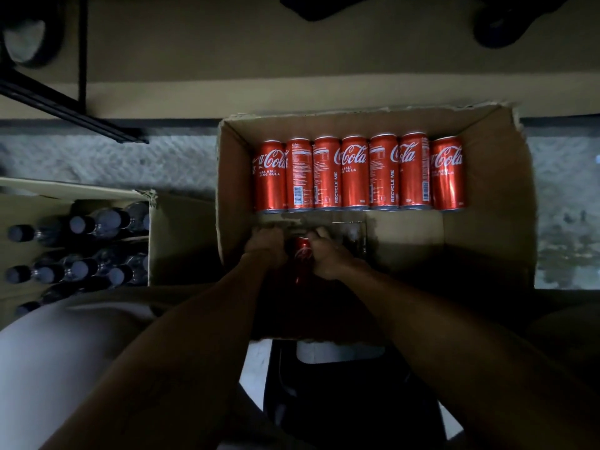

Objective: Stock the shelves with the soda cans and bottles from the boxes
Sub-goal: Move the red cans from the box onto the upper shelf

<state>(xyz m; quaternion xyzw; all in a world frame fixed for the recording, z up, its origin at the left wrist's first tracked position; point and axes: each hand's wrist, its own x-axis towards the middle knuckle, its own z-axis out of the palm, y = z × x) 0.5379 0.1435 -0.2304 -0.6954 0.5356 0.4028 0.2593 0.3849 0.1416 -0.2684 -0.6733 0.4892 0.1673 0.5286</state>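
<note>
Seven red cans lie side by side in the cardboard box, and all the legible text is on them. White script "Coca-Cola" shows in part on five of them ("Cola" mostly, the start cut off by neighbouring cans). Under the script on the far-left can: "ASLI" and "GULA" (first letters hidden). "RECYCLE ME" runs lengthwise on two cans. Barcodes and nutrition panels are present, print too small to read. The can between the hands: no readable text.

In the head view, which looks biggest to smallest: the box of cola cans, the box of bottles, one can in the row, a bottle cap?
1. Cardboard box of cola cans, nearest and fully in view.
2. Bottle box, partly cut off, so unsure.
3. One red can.
4. A bottle cap.
</note>
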